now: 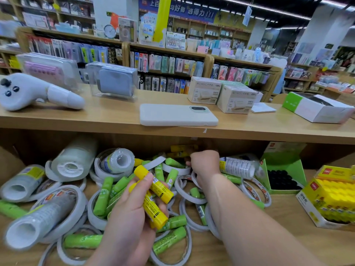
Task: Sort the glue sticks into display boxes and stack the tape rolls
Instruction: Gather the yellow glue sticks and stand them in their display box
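Glue sticks (159, 189), yellow ones, sit clamped in my left hand (126, 217), near, above the tape rolls (76, 156). My right hand (204, 162) curls far back among them; whether it grips anything, I cannot tell.

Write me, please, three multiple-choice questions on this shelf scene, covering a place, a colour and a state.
1. Where does the phone lie? A on the upper shelf; B on the floor; C inside a drawer.
2. What colour are the glue sticks in the left hand? A green; B yellow; C blue.
3. The yellow box at right is: A empty; B sealed; C open, holding yellow sticks.
Answers: A, it lies flat up there; B, their tubes are yellow; C, yellow caps show inside.
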Available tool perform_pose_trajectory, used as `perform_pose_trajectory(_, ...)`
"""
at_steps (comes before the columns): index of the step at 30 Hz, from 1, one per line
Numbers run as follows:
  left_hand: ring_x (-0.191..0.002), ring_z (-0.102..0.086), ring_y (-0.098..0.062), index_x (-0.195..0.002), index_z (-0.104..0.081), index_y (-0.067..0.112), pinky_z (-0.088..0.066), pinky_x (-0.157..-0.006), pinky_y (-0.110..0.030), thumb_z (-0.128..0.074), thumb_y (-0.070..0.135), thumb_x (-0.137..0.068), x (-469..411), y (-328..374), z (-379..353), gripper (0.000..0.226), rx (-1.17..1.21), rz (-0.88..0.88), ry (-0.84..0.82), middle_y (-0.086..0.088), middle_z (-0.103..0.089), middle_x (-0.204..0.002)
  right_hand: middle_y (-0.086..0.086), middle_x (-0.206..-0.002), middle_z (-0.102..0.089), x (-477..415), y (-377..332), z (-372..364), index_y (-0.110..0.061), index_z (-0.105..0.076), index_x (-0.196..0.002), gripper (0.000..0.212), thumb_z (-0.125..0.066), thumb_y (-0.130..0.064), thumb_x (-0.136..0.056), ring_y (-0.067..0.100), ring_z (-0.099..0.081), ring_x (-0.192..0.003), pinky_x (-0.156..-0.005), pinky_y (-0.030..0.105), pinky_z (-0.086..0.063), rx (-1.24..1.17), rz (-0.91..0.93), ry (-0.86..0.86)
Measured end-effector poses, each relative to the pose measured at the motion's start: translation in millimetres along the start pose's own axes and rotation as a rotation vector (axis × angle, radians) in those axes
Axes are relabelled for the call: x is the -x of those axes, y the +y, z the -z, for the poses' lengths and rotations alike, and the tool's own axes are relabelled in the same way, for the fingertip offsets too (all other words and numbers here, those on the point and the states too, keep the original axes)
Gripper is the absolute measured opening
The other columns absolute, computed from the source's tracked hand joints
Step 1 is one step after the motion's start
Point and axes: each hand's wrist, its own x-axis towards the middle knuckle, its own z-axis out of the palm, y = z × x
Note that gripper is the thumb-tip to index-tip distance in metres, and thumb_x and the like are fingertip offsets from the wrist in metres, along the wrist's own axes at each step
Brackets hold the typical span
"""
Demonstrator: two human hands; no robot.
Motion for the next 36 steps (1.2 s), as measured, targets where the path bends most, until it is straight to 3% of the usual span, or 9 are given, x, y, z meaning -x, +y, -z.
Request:
perform_pose_trajectory(3, -0.055, -0.064, -0.014, -0.091, -0.065, 0.016, -0.05, -0.046, -0.027, -0.07, 0.036, -0.072, 3.7, -0.7, -0.8, 0.028, -0.009, 0.002, -0.012, -0.008, -0.07, -0.085, 0.01, -0.073, -0.062, -5.9, 0.2, 3.3, -0.011, -0.053, -0.071, 0.022, -0.057, 0.001, -0.089, 0.021, -0.061, -0.061, -0.057, 0.032, -0.054, -0.09, -0.026, -0.02)
perform_pose_trajectory(7, -0.056, -0.065, -0.012, -0.095, -0.064, 0.016, -0.05, -0.047, -0.027, -0.069, 0.038, -0.075, 5.8, -1.1, 0.0, 0.03, -0.035, 0.001, -0.017, -0.006, -0.07, -0.086, 0.007, -0.07, -0.065, -9.1, -2.3, 7.1, -0.003, -0.053, -0.071, 0.025, -0.047, 0.005, -0.094, 0.016, -0.058, -0.06, -0.06, 0.023, -0.044, -0.187, -0.083, -0.071)
perform_pose_trajectory(9, -0.055, -0.063, -0.014, -0.097, -0.063, 0.014, -0.049, -0.047, -0.028, -0.068, 0.038, -0.076, 6.3, -1.4, -0.2, 0.033, -0.037, 0.002, -0.015, -0.007, -0.069, -0.082, 0.009, -0.062, -0.067, -2.1, -3.2, 10.7, 0.005, -0.056, -0.087, 0.009, -0.048, 0.004, -0.092, 0.014, -0.056, -0.05, -0.054, 0.024, -0.045, -0.233, -0.059, -0.05)
perform_pose_trajectory(12, -0.051, -0.051, -0.019, -0.105, -0.061, 0.011, -0.041, -0.047, -0.032, -0.069, 0.039, -0.076, 6.7, -2.4, -0.6, 0.04, -0.02, 0.013, 0.006, -0.013, -0.061, -0.076, 0.008, -0.058, -0.065, 17.2, -3.5, 21.9, -0.007, -0.049, -0.117, 0.029, -0.061, -0.007, -0.091, 0.013, -0.05, -0.041, -0.041, 0.021, -0.04, -0.316, 0.032, -0.044)
perform_pose_trajectory(16, -0.05, -0.052, -0.019, -0.112, -0.059, 0.015, -0.041, -0.053, -0.033, -0.069, 0.039, -0.077, 9.0, -6.5, -6.6, 0.043, -0.031, -0.009, 0.018, -0.011, -0.062, -0.072, 0.004, -0.066, -0.061, 54.5, 2.6, 49.3, -0.014, -0.06, -0.102, 0.015, -0.069, -0.008, -0.092, 0.015, -0.055, -0.048, -0.043, 0.023, -0.044, -0.412, 0.134, -0.156)
perform_pose_trajectory(20, -0.054, -0.056, -0.017, -0.103, -0.067, 0.02, -0.041, -0.055, -0.033, -0.069, 0.034, -0.08, 12.3, -18.5, -19.5, 0.028, -0.081, -0.038, -0.009, -0.008, -0.062, -0.071, -0.001, -0.061, -0.058, 83.5, 16.2, 75.8, -0.019, -0.058, -0.093, 0.013, -0.067, -0.009, -0.093, 0.013, -0.052, -0.047, -0.04, 0.02, -0.04, -0.471, 0.127, -0.185)
perform_pose_trajectory(25, -0.053, -0.053, -0.014, -0.095, -0.076, 0.031, -0.04, -0.049, -0.03, -0.067, 0.031, -0.08, 16.1, -38.4, -43.5, 0.017, -0.102, 0.002, -0.144, -0.007, -0.061, -0.072, 0.005, -0.067, -0.06, 97.2, 32.1, 93.7, -0.016, -0.055, -0.091, 0.015, -0.064, -0.003, -0.093, 0.015, -0.053, -0.045, -0.038, 0.019, -0.041, -0.541, 0.159, -0.157)
perform_pose_trajectory(32, -0.051, -0.049, -0.015, -0.098, -0.064, 0.015, -0.04, -0.043, -0.027, -0.071, 0.023, -0.076, 13.1, -67.4, -80.5, 0.024, -0.026, 0.052, -0.207, -0.006, -0.054, -0.069, 0.004, -0.066, -0.061, 82.4, 40.4, 117.9, -0.016, -0.05, -0.091, 0.017, -0.06, -0.003, -0.095, 0.015, -0.055, -0.044, -0.038, 0.02, -0.043, -0.649, 0.142, -0.132)
perform_pose_trajectory(36, -0.053, -0.053, -0.015, -0.096, -0.065, 0.01, -0.042, -0.043, -0.022, -0.073, 0.014, -0.073, 8.6, -83.1, -110.0, 0.025, -0.023, 0.027, -0.237, -0.006, -0.062, -0.071, 0.008, -0.065, -0.058, 72.3, 46.5, 136.3, -0.015, -0.048, -0.09, 0.017, -0.058, -0.003, -0.097, 0.017, -0.054, -0.045, -0.04, 0.024, -0.046, -0.679, 0.182, -0.175)
